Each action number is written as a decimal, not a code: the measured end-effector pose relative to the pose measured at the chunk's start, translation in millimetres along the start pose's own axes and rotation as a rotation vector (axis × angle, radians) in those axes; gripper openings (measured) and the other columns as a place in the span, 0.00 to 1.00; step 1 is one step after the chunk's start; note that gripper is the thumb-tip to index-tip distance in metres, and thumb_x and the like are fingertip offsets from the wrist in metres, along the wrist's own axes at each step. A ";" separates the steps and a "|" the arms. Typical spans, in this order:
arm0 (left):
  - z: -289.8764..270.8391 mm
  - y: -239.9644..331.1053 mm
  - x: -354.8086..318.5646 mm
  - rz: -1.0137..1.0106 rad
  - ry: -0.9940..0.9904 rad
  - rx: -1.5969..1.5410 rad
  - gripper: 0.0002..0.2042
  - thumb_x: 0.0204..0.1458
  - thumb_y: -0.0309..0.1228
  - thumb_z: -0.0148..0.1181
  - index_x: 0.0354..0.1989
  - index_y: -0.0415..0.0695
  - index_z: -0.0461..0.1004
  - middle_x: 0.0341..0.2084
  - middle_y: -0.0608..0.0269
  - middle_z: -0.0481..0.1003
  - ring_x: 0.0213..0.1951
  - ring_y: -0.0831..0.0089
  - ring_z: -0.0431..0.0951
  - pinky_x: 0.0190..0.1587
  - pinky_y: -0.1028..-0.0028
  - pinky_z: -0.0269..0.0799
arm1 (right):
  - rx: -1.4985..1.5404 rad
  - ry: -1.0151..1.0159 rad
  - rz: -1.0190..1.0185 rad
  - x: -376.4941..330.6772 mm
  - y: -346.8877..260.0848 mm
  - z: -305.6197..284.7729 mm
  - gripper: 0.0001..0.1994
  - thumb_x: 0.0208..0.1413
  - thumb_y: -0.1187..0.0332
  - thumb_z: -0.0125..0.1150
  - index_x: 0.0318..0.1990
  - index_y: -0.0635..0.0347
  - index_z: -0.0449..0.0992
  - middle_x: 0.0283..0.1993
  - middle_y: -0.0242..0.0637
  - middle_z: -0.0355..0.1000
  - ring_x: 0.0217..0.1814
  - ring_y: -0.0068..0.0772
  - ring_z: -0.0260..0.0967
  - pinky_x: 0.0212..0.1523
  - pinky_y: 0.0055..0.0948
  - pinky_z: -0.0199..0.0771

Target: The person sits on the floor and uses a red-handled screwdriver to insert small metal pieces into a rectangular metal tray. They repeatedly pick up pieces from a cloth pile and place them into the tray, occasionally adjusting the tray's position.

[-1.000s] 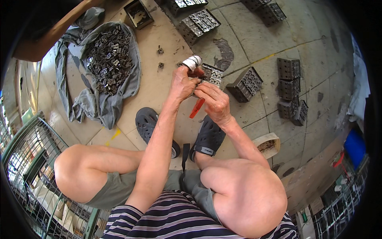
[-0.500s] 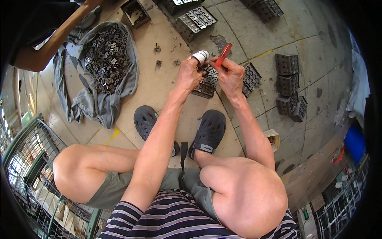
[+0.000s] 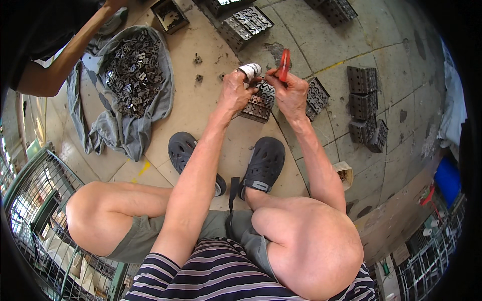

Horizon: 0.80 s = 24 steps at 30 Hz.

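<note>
Red tool has swung from the near side of the block to beyond its far end, baring that near side, clasped by the right hand; whether the left hand grips anything, I can't tell.

Worn on the head, one wide fisheye view looks steeply down, the person's knees close near its lower edge and the tiled floor farther off, tile edges bending toward the rim.
</note>
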<state>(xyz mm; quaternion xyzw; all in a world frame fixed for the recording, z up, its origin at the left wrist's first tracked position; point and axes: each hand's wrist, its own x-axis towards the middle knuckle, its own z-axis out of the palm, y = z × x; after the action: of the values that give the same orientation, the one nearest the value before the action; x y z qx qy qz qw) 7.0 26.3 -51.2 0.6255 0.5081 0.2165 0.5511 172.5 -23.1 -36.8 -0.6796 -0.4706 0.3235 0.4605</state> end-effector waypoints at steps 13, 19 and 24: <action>8.7 -11.3 -16.7 -0.123 0.180 -0.001 0.34 0.42 0.24 0.79 0.62 0.41 0.75 0.55 0.65 0.83 0.46 0.74 0.80 0.51 0.70 0.76 | 0.184 -0.121 0.083 3.9 -12.5 0.6 0.07 0.57 0.72 0.75 0.38 0.67 0.85 0.32 0.33 0.85 0.32 0.21 0.78 0.36 0.26 0.78; 24.9 -9.2 -29.5 -0.236 0.258 -0.094 0.34 0.39 0.29 0.83 0.59 0.42 0.79 0.45 0.65 0.82 0.44 0.74 0.79 0.47 0.70 0.77 | -0.206 -0.183 0.098 4.4 -7.8 -3.8 0.07 0.58 0.73 0.74 0.40 0.66 0.85 0.35 0.35 0.86 0.37 0.22 0.81 0.41 0.26 0.80; 27.8 -5.4 -27.3 -0.216 0.288 -0.091 0.35 0.38 0.30 0.84 0.60 0.43 0.78 0.39 0.66 0.80 0.39 0.73 0.77 0.46 0.70 0.78 | 0.134 -0.117 0.041 6.2 -3.6 4.2 0.06 0.56 0.71 0.75 0.36 0.65 0.85 0.30 0.36 0.84 0.31 0.22 0.80 0.34 0.28 0.78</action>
<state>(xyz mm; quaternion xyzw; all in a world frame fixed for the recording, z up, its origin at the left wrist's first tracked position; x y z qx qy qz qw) 17.3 -11.2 -56.5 0.5042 0.6356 0.2661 0.5206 169.8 -15.4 -35.0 -0.6365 -0.4602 0.4028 0.4699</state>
